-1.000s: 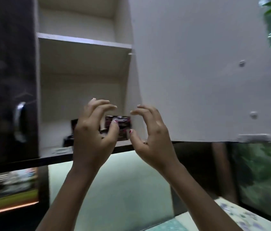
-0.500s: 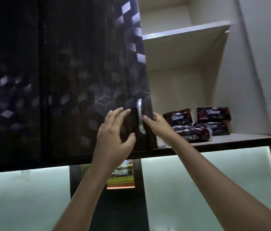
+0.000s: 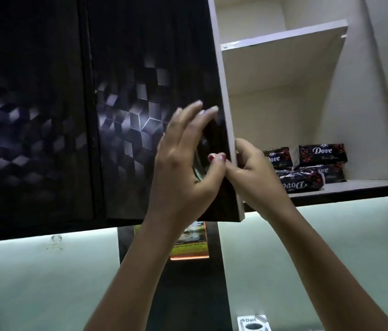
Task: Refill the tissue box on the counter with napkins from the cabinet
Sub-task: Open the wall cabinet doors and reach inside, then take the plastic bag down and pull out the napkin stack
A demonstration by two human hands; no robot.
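Note:
Several dark Dove napkin packs (image 3: 317,163) lie on the lower shelf (image 3: 355,185) of the open wall cabinet, at the right. The dark cube-patterned cabinet door (image 3: 155,103) stands just left of that opening, its white edge (image 3: 226,115) turned towards me. My left hand (image 3: 183,163) is cupped over the door's front around the silver handle (image 3: 199,163), fingers stretched up to the edge. My right hand (image 3: 252,173) grips the door's edge from the inner side, thumbs almost touching. The tissue box is out of view.
An upper white shelf (image 3: 283,44) holds nothing I can see. Another dark door (image 3: 26,115) is closed at the left. Under the cabinet are a lit pale-green backsplash (image 3: 307,259), a small colourful picture (image 3: 190,244) and a white Dart label (image 3: 252,323).
Both hands have closed in on the dark door: the left now wraps the handle, the right holds the edge. The door has swung out a little, showing its white edge.

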